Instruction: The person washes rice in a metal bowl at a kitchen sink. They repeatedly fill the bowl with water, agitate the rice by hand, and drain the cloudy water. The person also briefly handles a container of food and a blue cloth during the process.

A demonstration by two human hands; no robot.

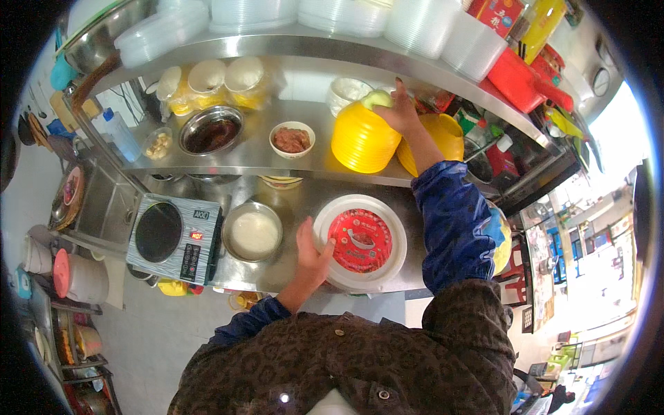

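Note:
My right hand (403,111) reaches over an upturned stack of yellow bowls (364,140) on the middle shelf. Its thumb lies against a pale green rounded thing (377,98) on top; whether the fingers grip it is unclear. A second yellow stack (441,137) leans beside it, partly behind my forearm. My left hand (314,254), fingers apart, is at the left rim of a round white tub or dish (398,244) with a red printed label (360,241). Left of that hand stands a metal bowl of whitish contents (254,233).
An induction cooker (174,238) sits left, before a sink (111,192). The shelf holds a bowl of minced meat (291,140), a steel pot of dark liquid (211,130) and wrapped cup stacks (207,78). Clear plastic containers (342,18) and a red scoop-like thing (519,83) occupy the upper shelf.

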